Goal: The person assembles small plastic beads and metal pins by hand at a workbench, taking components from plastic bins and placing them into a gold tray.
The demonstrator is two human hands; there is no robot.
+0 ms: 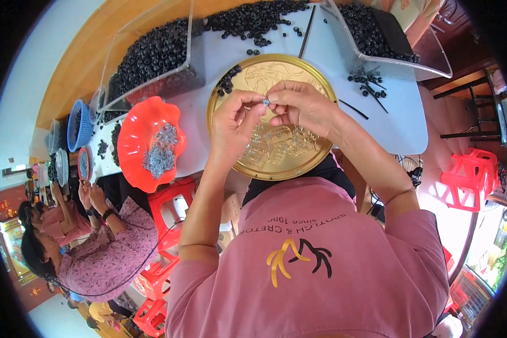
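A tiny silver piece [266, 102] is being pinched between the fingertips of both hands, the left hand [235, 125] and right hand [299, 107] meeting over a gold tray [315, 147]. Black beads [226, 82] are lying on the tray's far rim; a red bowl [130, 147] is sitting to its left.

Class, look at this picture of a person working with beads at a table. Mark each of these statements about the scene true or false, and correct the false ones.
1. Both hands, left hand and right hand, meet over a gold round tray. True.
2. The red scalloped dish holds black beads. False: it holds small silvery metal pieces.
3. A small cluster of black beads lies on the gold tray. True.
4. The fingertips pinch a large red bead. False: they pinch a tiny silvery piece.
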